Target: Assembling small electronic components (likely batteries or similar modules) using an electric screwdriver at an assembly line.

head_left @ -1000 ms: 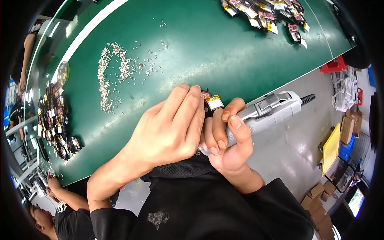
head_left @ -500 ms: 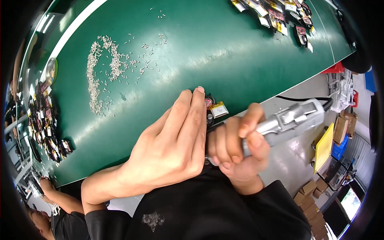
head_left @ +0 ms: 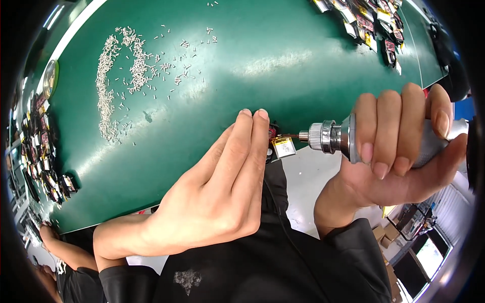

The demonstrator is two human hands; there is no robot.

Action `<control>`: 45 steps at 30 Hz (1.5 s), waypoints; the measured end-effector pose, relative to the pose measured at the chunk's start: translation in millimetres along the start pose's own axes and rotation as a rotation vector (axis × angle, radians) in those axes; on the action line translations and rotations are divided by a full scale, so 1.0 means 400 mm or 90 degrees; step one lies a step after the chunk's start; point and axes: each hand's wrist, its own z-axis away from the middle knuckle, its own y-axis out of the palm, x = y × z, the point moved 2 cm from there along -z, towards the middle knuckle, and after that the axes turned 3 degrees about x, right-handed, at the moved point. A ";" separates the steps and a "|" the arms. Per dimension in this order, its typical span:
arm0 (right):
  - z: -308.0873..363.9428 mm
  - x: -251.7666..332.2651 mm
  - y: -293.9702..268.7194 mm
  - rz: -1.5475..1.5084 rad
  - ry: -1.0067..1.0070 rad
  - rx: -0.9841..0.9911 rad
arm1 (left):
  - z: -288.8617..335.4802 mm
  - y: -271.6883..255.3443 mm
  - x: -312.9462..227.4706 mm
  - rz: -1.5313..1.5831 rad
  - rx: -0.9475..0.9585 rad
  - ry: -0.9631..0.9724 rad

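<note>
Electric screwdriver (head_left: 329, 137) points left in the right hand (head_left: 393, 139), fingers (head_left: 366, 126) curled over.

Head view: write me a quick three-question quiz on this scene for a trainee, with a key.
1. Which hand holds the electric screwdriver?
2. True or false: the loose screws lie on the green table.
3. The screwdriver's bit points toward: A) the person's chest; B) the left hand; C) the table's far edge.

Key: 1. The right hand. 2. True. 3. B.
</note>
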 end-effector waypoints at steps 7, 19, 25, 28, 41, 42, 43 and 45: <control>-0.008 -0.013 0.009 0.067 0.070 -0.031 | 0.001 0.003 0.010 -0.030 0.000 0.011; -0.008 -0.027 0.049 0.153 0.104 0.004 | 0.004 0.028 0.011 0.004 -0.087 0.016; -0.027 -0.028 0.055 0.169 0.088 0.103 | 0.008 0.004 0.016 0.041 -0.054 0.030; -0.030 -0.058 0.063 0.133 0.063 0.112 | 0.017 -0.009 0.022 0.030 -0.011 0.016; -0.017 -0.042 0.066 -0.040 -0.053 -0.017 | 0.205 -0.093 0.068 0.088 -0.157 -0.208; -0.009 -0.042 0.058 -0.056 -0.053 -0.060 | 0.260 -0.117 0.103 0.096 -0.195 -0.297; 0.002 -0.054 0.048 -0.070 -0.039 -0.064 | 0.321 -0.132 0.153 0.056 -0.218 -0.392; 0.021 -0.078 0.045 -0.085 -0.020 -0.081 | 0.434 -0.194 0.245 -0.090 -0.286 -0.529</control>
